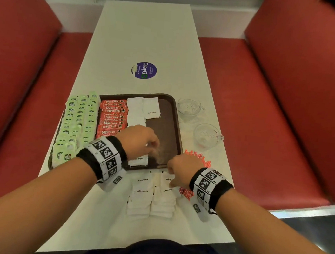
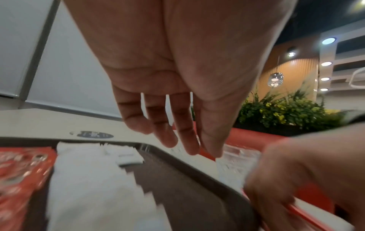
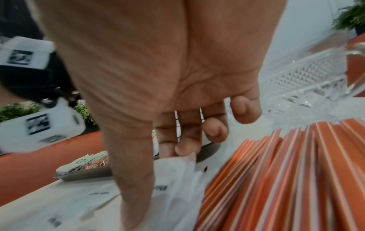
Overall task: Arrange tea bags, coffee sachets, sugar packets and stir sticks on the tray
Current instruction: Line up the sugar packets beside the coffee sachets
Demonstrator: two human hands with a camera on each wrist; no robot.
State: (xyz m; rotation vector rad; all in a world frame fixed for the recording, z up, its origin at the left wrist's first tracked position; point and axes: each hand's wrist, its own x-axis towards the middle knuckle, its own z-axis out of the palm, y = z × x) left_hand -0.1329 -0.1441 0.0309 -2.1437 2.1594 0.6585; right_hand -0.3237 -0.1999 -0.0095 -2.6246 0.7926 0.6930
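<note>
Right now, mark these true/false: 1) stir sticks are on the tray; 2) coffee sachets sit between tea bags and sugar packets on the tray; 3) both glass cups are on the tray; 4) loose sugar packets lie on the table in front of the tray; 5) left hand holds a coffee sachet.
1) False. The stir sticks lie on the table, right of the tray.
2) True. The coffee sachets lie between the tea bags and sugar packets.
3) False. Both glass cups stand on the table beside the tray.
4) True. Loose sugar packets lie there, under the right hand.
5) False. The left hand holds no sachet.
</note>
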